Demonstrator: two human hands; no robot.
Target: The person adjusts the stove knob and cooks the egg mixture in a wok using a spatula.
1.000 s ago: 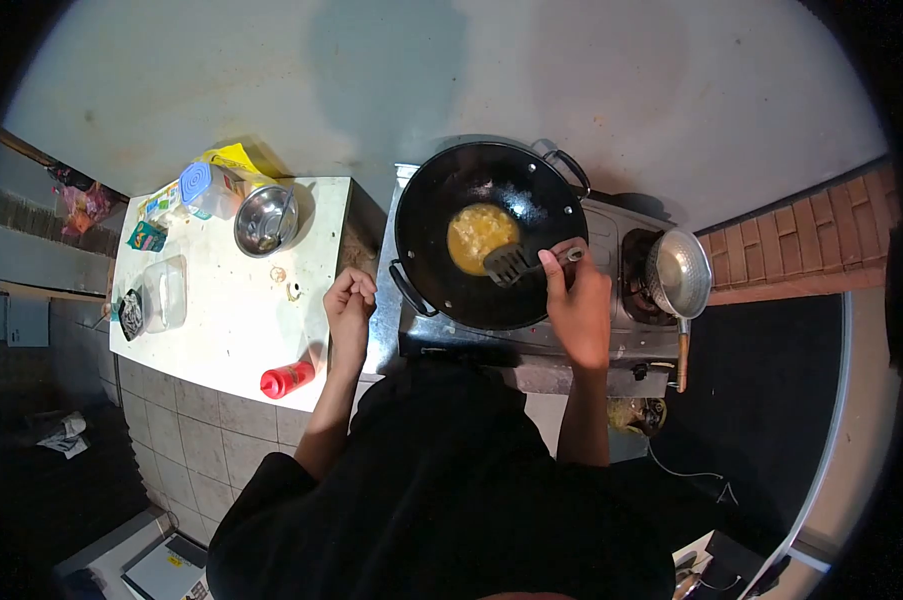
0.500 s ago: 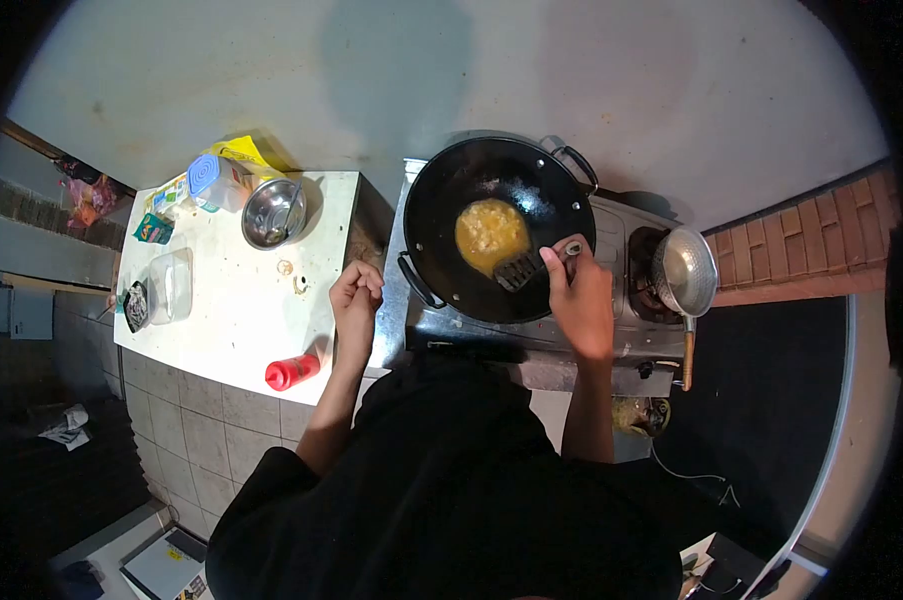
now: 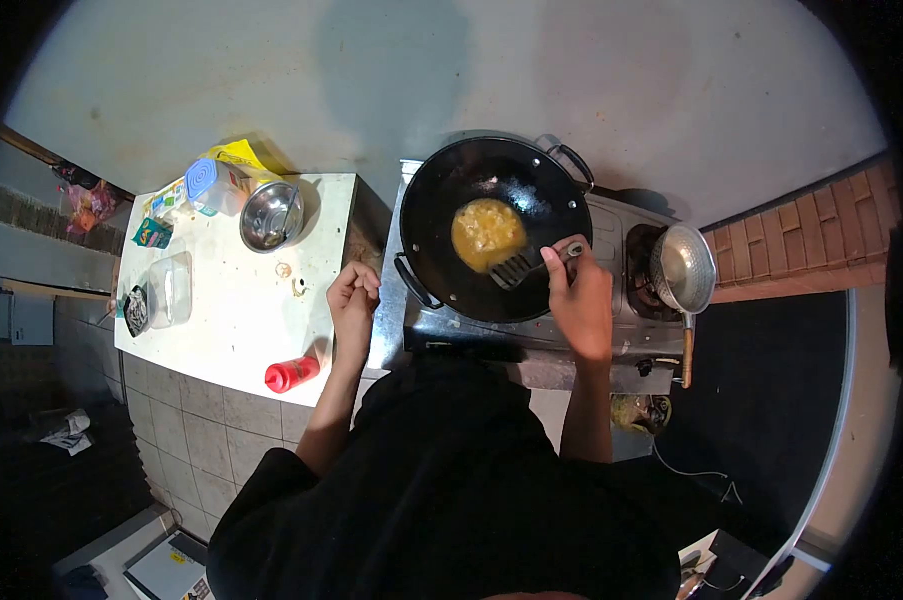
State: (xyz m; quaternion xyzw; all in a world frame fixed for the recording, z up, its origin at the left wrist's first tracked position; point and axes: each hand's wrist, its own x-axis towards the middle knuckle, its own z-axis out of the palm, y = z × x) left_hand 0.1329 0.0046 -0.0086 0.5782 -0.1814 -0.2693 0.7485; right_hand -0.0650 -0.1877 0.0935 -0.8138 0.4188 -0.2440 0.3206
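A black wok (image 3: 436,275) sits on the stove, with a yellow egg-like mixture (image 3: 487,232) pooled in its middle. My right hand (image 3: 583,305) grips the handle of a dark slotted spatula (image 3: 511,270). The spatula's blade lies at the lower right edge of the mixture, touching it or very close. Between the white table and the wok, my left hand (image 3: 353,298) hangs in the air with its fingers curled in. Nothing shows in it. Below and left of that hand, a red bottle (image 3: 292,374) is on the table.
On the white table (image 3: 241,320) are a steel bowl (image 3: 270,217), a blue-lidded container (image 3: 211,186), a clear plastic box (image 3: 174,288) and a green packet (image 3: 153,233). A saucepan (image 3: 683,268) with a wooden handle stands on the right burner. The wall rises behind the stove.
The spatula blade has shifted slightly left and turned a little at the mixture's edge. My left hand is nearly still, and the whole view has drifted slightly.
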